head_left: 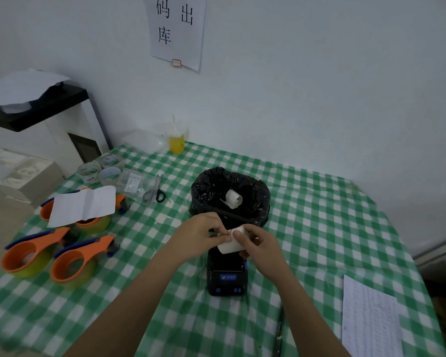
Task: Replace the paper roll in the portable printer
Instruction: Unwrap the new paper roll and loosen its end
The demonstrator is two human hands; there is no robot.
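A white paper roll (231,244) is held just above the open top of the small black portable printer (227,278), which lies on the green checked tablecloth with blue buttons at its near end. My left hand (200,234) pinches the roll's upper left edge with thumb and forefinger. My right hand (259,247) grips the roll from the right, thumb on its front. Behind the printer stands a small bin lined with a black bag (229,195); a used white paper roll (232,198) lies inside it.
Several orange tape dispensers (70,261) and a white paper sheet (84,205) lie at the left. Scissors (155,193), clear tape rolls (99,168) and a yellow drink cup (177,143) are farther back. A printed sheet (370,320) lies at the near right.
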